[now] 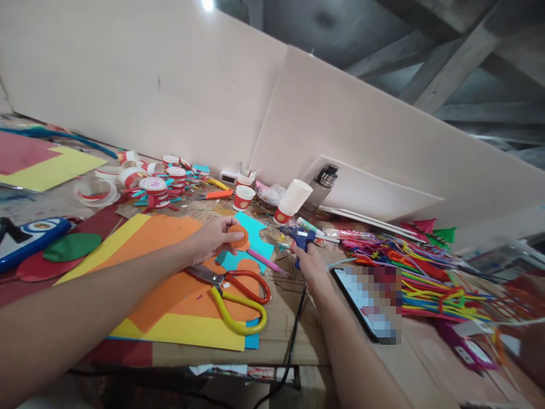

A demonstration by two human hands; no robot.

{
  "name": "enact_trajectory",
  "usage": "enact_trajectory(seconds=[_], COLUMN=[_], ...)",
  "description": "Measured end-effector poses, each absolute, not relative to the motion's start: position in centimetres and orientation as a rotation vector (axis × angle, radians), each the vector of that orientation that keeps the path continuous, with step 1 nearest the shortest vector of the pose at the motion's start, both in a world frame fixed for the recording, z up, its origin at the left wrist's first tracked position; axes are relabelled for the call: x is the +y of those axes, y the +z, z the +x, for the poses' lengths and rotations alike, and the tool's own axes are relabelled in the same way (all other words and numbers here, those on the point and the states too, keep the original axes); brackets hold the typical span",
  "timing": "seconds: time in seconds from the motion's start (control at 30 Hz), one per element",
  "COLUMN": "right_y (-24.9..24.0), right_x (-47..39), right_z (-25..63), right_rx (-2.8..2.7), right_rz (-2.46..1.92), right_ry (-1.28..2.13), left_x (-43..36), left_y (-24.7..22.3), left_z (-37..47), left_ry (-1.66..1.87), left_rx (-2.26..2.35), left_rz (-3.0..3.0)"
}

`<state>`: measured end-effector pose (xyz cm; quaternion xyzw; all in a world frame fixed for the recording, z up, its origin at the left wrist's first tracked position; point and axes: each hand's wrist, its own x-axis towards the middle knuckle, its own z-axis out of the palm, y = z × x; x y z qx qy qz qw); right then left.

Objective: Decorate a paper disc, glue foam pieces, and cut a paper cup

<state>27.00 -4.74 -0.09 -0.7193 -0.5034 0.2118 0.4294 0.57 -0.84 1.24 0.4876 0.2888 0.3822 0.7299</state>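
My left hand (217, 238) pinches a small orange paper disc (239, 237) above the sheets. In my right hand (310, 258) is a blue glue gun (301, 237), its nozzle pointing left toward the disc but apart from it. A pink pen (268, 262) lies between the hands, by a cyan sheet (255, 233). Below my left hand, scissors with one red and one yellow handle (244, 301) rest partly open on orange paper (157, 284) with yellow paper (204, 332) under it.
Paper cups (244, 198) and cup figures (154, 193) stand at the back left. A bottle (319, 187) is by the wall. On the right are a phone (357, 301) and colourful pipe cleaners (434, 284). A black cord (297, 324) hangs over the front edge.
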Motion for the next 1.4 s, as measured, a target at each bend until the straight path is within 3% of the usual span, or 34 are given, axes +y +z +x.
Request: enact_trajectory(seconds=[0.4, 0.53, 0.73, 1.4], right_y=[0.9, 1.5, 2.1, 2.5], right_x=[-5.0, -5.8, -7.8, -9.2], right_z=[27.1, 26.0, 21.2, 18.6], right_rx=[-1.401, -1.5, -1.817, -1.722], right_rz=[-2.32, -2.158, -1.439, -1.41], right_ry=[0.136, -0.105, 0.306, 0.442], left_x=[-1.0, -1.2, -1.9, -3.7], left_y=[0.8, 0.7, 0.9, 2.0], left_z=[0.7, 0.8, 1.3, 1.9], left_ry=[0.886, 0.898, 0.89, 0.742], left_rx=[0.571, 0.626, 0.641, 0.612], left_rz=[1.196, 1.254, 1.287, 1.386])
